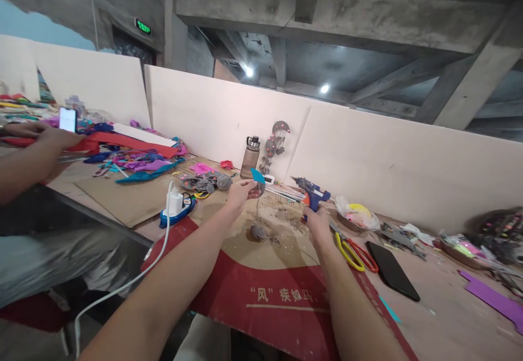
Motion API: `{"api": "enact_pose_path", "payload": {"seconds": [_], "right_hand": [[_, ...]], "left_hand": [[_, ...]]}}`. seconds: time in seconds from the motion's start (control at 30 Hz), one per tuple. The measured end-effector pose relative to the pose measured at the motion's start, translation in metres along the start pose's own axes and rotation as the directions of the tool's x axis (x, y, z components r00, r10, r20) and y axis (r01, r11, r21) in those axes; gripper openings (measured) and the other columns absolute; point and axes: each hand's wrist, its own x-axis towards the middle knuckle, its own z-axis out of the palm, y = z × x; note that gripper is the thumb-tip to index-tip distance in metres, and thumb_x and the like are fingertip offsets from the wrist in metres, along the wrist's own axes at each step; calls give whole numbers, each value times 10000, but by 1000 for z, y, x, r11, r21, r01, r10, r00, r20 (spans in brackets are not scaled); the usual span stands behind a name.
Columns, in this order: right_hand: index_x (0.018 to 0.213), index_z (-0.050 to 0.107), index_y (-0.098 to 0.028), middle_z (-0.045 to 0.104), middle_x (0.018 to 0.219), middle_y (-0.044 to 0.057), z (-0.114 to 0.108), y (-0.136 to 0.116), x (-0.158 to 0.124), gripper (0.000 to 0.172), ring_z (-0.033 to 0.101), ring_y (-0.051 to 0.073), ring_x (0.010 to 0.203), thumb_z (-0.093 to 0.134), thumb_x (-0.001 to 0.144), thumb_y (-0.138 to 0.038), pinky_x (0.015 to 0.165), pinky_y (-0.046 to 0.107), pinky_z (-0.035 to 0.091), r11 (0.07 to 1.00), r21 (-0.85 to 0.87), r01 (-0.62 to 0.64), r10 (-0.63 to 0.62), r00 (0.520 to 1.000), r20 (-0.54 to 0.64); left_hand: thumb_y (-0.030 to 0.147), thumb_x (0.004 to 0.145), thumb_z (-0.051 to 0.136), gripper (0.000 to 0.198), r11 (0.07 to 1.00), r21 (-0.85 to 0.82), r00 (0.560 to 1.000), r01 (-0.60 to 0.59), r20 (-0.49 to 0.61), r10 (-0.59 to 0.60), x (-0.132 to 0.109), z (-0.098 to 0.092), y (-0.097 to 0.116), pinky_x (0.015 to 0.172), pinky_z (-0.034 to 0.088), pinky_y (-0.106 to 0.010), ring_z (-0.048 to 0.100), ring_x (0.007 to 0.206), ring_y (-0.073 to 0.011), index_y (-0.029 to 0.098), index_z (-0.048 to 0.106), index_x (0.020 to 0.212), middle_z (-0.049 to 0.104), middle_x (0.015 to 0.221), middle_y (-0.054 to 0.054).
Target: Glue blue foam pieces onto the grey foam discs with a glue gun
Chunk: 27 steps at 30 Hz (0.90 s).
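My left hand [242, 193] pinches a small blue piece [257, 176] that is partly covered with grey yarn. A strand of yarn hangs from it to a grey yarn ball [259, 233] on the cardboard. Wrapped in my right hand [317, 220] is a dark blue glue gun [314, 200] with an orange part, its nozzle end pointing up and away to the left. The two hands are apart, both above the cardboard [281, 252]. Yellow-handled scissors [349, 252] and a red-handled tool [363, 255] lie beside my right wrist.
A bottle [250, 158] stands at the back, near a grey hanging ornament [275, 146]. A blue power strip [180, 211] with a white charger and cable sits left. A black phone [392, 271] lies right. Another person's hand [57, 139] is near a lit phone [67, 120] and felt scraps [147, 162].
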Motion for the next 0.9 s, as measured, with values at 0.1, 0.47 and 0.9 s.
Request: {"api": "enact_pose_path", "payload": {"seconds": [0.1,0.47,0.9], "right_hand": [[877,515,-216,595,732,-29,13,-16,-19,306,493,104,512,608,599,-304,488,233,402,963,269,-29,-13,988,153],[1010,547,-196,621,779,4,20,-37,-48,286,546,160,604,544,782,-369,627,298,459,958,-4,287,-275,923,268],[1162,541,-156,677,1071,145,22,-28,-45,357,629,271,969,441,890,-365,853,395,476,775,-392,497,-401,865,303]], "left_hand": [[194,724,750,132,1000,25,1000,10,3,-10,3,-1,-2,589,537,-219,667,580,-119,101,666,764,694,680,-47],[200,705,749,131,995,98,1000,26,10,-28,-4,5,0,562,513,-220,628,530,-103,101,665,724,668,623,-24],[211,683,752,124,978,206,998,-25,65,12,-8,10,-4,524,483,-198,561,493,-70,111,682,708,631,590,7]]}}
